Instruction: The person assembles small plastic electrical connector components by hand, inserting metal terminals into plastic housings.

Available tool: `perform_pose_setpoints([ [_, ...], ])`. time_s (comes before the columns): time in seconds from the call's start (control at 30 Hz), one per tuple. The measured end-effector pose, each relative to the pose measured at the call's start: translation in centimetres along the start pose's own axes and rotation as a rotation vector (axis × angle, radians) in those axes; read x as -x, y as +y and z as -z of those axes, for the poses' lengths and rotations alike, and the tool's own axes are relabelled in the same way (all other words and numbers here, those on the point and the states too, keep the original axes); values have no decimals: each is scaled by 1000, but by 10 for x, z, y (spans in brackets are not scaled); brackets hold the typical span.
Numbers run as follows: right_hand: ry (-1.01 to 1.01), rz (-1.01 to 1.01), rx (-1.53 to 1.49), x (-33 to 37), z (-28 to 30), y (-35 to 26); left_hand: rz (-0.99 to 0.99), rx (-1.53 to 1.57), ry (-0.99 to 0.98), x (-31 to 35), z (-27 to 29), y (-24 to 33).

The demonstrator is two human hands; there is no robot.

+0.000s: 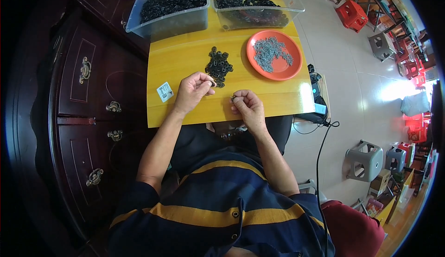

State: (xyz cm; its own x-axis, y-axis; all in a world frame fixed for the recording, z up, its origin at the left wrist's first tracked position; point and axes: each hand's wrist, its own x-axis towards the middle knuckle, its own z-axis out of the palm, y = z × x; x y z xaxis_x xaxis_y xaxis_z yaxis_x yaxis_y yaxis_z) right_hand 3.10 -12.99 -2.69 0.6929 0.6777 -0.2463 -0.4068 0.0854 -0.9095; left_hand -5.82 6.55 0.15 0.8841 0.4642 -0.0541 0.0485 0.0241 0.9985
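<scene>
My left hand (pixel 193 91) is closed in a pinch just above the yellow tabletop (pixel 178 67). A small dark part (pixel 212 84) shows between its thumb and fingertips, at the near end of a loose pile of small black ring-like parts (pixel 218 65). Near the front edge, my right hand (pixel 249 109) is pinched with its fingers curled. Something small and dark peeks out at its fingertips, too little of it to name. The hands are apart. Beyond my right hand stands an orange-red plate (pixel 295 57) with many small grey pieces (pixel 269 53) in it.
Two clear plastic bins, one at the far left (pixel 181 24) and one at the far right (pixel 250 21), hold many black parts. A white printed label (pixel 164 91) lies at the left. Dark wooden cabinets (pixel 79 90) flank the table. A black cable (pixel 318 164) hangs at the right.
</scene>
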Motion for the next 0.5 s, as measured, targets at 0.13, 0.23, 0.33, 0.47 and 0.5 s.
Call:
perform_pose_setpoints([
  [0.13, 0, -2, 7, 0, 0, 0, 52, 62, 3, 11, -10, -4],
  [0.23, -4, 2, -13, 1, 1, 1, 37, 37, -31, 15, -18, -9],
  [0.33, -12, 8, -16, 3, -2, -1, -10, 40, -62, 20, -24, -10],
  [0.47, -22, 3, -2, 3, -2, -2, -40, 1, -107, 21, -29, -10],
  [0.5, -21, 3, -4, 4, -2, -2, -49, -16, -108, 21, -30, -9],
])
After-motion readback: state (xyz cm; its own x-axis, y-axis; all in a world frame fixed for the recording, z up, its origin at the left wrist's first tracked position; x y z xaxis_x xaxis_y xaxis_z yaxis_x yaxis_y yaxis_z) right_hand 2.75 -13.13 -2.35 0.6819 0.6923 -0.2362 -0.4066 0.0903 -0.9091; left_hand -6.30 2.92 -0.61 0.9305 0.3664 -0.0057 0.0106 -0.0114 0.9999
